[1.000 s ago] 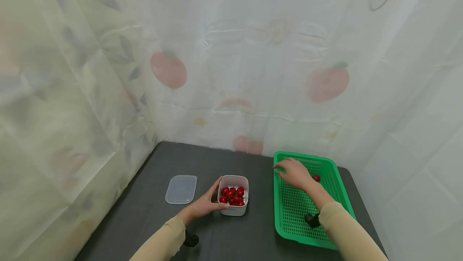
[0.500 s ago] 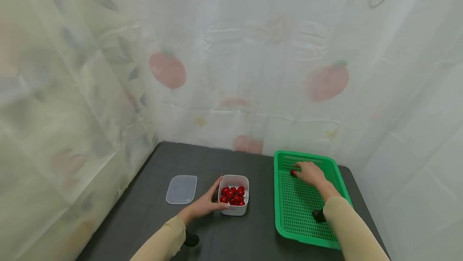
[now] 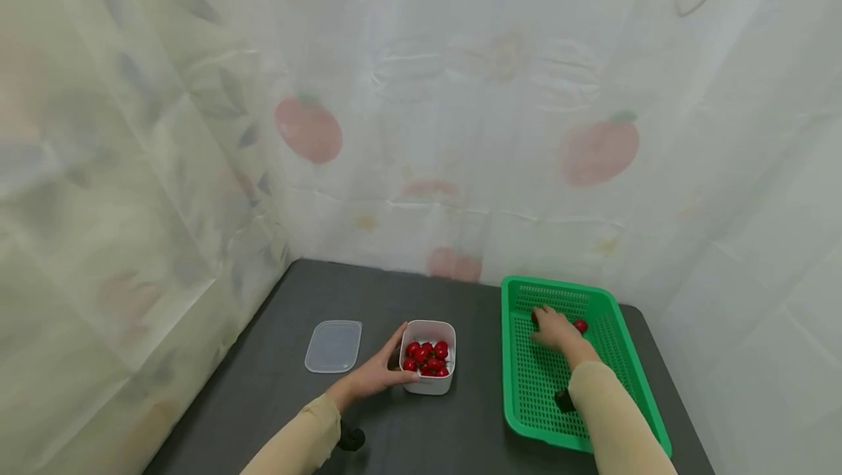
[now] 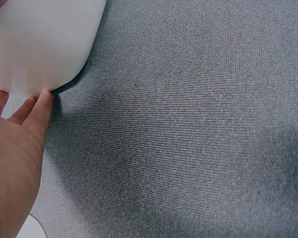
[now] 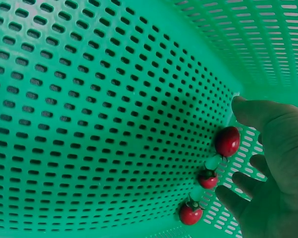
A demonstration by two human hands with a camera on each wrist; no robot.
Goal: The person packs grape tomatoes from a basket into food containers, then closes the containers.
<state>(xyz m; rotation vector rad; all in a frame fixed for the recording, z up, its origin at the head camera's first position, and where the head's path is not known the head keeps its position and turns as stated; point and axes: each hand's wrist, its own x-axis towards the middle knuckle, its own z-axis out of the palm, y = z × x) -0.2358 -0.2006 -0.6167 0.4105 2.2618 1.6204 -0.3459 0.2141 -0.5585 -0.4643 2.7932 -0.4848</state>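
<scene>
My left hand [image 3: 376, 374] holds a small white plastic food container [image 3: 430, 386], thumb along its near side and fingers against its left wall. Inside lie several red cherry tomatoes [image 3: 421, 353]. In the left wrist view, fingertips touch the white container wall [image 4: 49, 39]. My right hand [image 3: 555, 330] is down in the green basket [image 3: 505, 373], thumb and fingers spread apart. The right wrist view shows a cherry tomato [image 5: 227, 141] lying between its thumb and fingers, a smaller tomato [image 5: 207, 178] near the fingertips, and a third tomato [image 5: 190, 214] farther off.
A translucent lid [image 3: 333, 346] lies flat on the dark grey table [image 3: 368, 289], left of the container. The basket's raised, slotted walls surround the right hand. A printed curtain [image 3: 421, 168] hangs behind the table.
My right hand has moved from over the basket's left rim to the right and down into the basket, then slightly lower and left. The left hand and container stay in place.
</scene>
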